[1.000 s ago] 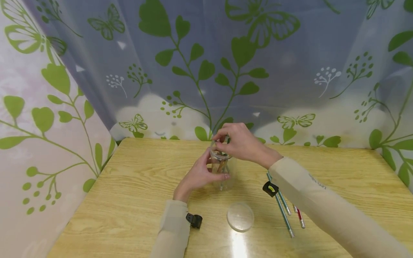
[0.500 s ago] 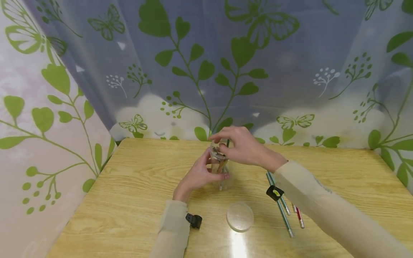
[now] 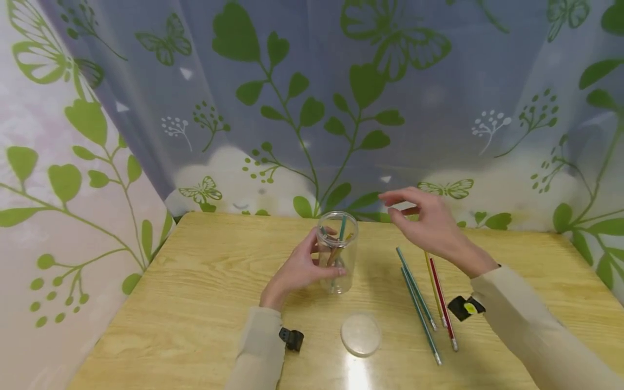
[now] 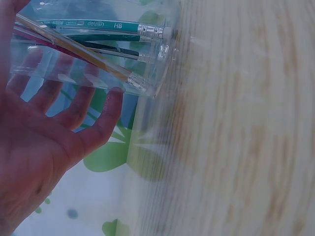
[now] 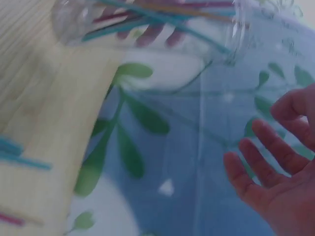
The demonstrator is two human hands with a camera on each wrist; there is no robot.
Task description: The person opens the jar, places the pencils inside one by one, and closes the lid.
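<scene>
Holding see-thru jar point(image 3: 351, 260) w/ multicol. pencils point(image 4: 83, 52).

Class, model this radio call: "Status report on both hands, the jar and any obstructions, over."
Left hand gripping jar; right hand empty, apart from it. Jar uncovered, pencils inside. Lid, loose pencils on table; nothing over jar.

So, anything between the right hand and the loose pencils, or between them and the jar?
Nothing visible, from the right hand to the loose pencils or from them to the uncovered jar. The lid lies nearer the person, off both paths.
</scene>
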